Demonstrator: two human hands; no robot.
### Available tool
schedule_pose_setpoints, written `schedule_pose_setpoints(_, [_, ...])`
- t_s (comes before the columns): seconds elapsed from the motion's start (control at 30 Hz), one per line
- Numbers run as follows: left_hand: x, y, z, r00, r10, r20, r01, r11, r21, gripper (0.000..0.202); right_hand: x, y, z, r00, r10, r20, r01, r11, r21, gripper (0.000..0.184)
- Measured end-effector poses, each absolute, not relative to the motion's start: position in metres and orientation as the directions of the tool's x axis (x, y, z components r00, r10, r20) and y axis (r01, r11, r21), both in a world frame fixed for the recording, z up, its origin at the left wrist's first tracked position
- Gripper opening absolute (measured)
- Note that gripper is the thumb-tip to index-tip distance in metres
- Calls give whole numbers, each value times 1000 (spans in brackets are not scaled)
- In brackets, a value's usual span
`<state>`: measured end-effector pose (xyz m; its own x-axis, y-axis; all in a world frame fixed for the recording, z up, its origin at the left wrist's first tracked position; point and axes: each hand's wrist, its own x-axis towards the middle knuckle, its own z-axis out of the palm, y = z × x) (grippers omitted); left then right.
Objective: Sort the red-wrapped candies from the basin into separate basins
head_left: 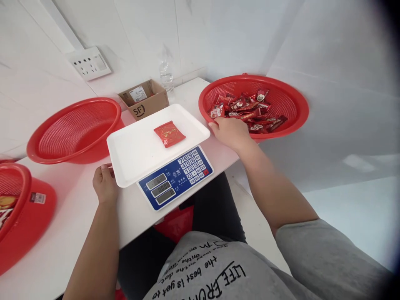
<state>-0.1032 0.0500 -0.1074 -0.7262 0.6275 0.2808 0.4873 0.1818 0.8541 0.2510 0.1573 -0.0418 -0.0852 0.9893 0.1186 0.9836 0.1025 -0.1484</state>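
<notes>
**Hands apart at the scale, one in the heaped basket**

Bench, white, runs under both forearms, and its near edge passes just behind the wrists. Past the right hand a red basket sits beyond the bench's right edge; what carries it is hidden. An empty basket lies beyond the left hand, and another basket lies to that hand's outer side. Between the hands stands the scale, its front close to the near edge. Its white tray carries one red packet, nearer the right hand. Behind the tray stand a cardboard box and a clear bottle.

The hands are well apart. The left is curled shut against the tray's front corner, with nothing visible in it. The right reaches over the basket rim into the snack packets. Its fingertips are hidden, so I cannot tell whether it has closed on one.

Risks, as I judge them:
- A pull on the rim could tip the basket off its unseen support.
- Weight from the left hand on the tray could spoil the reading or push the scale toward the near edge.

Open room is bare bench beside and behind the left hand, and a narrow strip between the tray and the right hand.
</notes>
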Motion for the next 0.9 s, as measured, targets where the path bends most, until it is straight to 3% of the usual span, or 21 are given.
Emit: schedule_pose_setpoints(0.9, [-102,47,-110,-733,597,327,528,195,827,25,253,159,-44,-106,987,121,957,134,-258,45])
